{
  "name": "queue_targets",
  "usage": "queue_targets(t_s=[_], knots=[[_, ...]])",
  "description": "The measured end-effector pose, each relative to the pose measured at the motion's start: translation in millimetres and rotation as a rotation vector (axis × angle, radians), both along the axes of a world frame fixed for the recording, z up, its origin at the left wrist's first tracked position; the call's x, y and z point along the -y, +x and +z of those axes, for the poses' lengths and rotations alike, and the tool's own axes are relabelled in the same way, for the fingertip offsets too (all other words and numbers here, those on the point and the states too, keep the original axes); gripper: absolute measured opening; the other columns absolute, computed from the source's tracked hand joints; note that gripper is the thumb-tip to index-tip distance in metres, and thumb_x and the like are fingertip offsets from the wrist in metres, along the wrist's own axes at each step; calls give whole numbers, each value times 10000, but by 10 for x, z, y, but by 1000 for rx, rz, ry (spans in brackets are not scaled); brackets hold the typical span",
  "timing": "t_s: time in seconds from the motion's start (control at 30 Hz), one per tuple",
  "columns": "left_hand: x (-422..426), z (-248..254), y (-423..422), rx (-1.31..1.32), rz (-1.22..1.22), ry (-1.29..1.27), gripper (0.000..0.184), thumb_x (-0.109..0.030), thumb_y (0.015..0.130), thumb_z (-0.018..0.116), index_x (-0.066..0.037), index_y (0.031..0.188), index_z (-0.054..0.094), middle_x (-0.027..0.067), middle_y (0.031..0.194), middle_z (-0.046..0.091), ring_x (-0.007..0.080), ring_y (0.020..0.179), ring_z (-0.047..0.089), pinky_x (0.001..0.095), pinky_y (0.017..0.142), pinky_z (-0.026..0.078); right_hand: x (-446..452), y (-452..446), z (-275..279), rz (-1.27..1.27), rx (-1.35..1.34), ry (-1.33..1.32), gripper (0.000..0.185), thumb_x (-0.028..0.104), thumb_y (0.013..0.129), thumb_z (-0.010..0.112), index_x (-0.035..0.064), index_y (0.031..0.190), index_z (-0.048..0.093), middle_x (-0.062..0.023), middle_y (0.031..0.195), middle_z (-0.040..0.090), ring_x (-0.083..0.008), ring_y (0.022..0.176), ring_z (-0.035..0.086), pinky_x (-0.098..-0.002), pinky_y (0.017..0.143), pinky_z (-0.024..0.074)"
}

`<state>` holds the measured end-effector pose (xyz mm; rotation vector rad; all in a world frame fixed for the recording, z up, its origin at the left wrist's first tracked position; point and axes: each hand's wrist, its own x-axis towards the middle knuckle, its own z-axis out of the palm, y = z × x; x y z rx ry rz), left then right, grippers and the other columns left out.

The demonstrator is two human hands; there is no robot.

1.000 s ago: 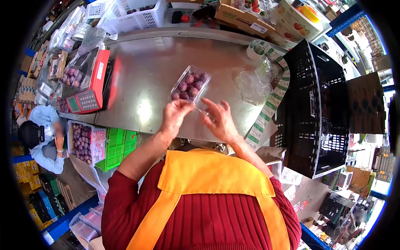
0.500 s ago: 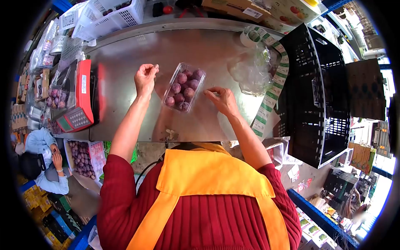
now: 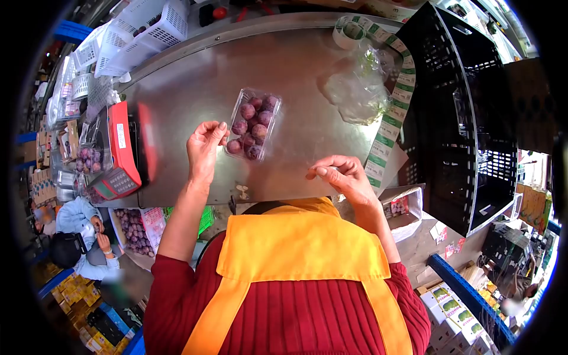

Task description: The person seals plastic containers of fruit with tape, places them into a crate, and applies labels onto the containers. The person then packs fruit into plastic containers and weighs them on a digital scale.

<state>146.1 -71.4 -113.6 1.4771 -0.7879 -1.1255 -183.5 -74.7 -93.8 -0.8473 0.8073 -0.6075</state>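
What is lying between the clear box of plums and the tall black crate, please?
In the head view, going from the plum box toward the black crate: first a clear plastic bag, then the label strip.

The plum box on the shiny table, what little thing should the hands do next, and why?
Probably the left hand should steady the plum box by its left side: its fingertips are right by that edge, while the right hand is well apart from it.
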Motion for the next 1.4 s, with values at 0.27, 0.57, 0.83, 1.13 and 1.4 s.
queue_targets(t_s=[0.27, 0.57, 0.83, 1.13, 1.4], knots=[[-113, -115, -158, 500, 48, -38, 701, -254, 841, 778, -6, 1359, 376, 155, 1218, 590, 240, 1121, 561, 392, 941, 458, 146, -362, 507, -242, 719, 21, 384, 310, 964, 582, 38, 1234, 597, -304, 944, 657, -264, 850, 698, -422, 853, 555], [102, -367, -764, 1137, -115, 78, 1147, -269, 608, 906, -87, 1483, 187, 209, 1417, 380, 391, 1329, 360, 542, 1081, 280, 564, 103, 856, -21, 503, -159, 753, 252, 999, 503, 121, 1574, 34, -244, 1354, 532, -426, 1149, 609, -358, 697, 587], [-553, -219, -363, 919, -183, -80, 1014, -163, 586, 886, -97, 1436, 337, 171, 1265, 507, 336, 1121, 516, 478, 977, 414, 753, 785, -364, -44, 6, -664, 1091, -57, 790, 712, 170, 1569, -18, -186, 1414, 453, -279, 1253, 509, -409, 1027, 456], [-646, -241, -122, 915, -184, -92, 926, -171, 632, 828, -30, 1402, 335, 207, 1296, 502, 354, 1221, 498, 442, 1048, 405, 435, 1286, -1045, 122, 110, -440, 1232, 138, 691, 887, 116, 1565, 19, -180, 1420, 447, -284, 1343, 450, -417, 1107, 397], [-561, -251, 176, 619, -223, 9, 905, -177, 671, 815, -47, 1417, 320, 229, 1373, 457, 300, 1328, 440, 398, 1105, 354, 404, 1569, -1203, -41, 202, -427, 1202, 129, 688, 886, 148, 1567, 67, -209, 1391, 522, -230, 1224, 541, -351, 1013, 463]])
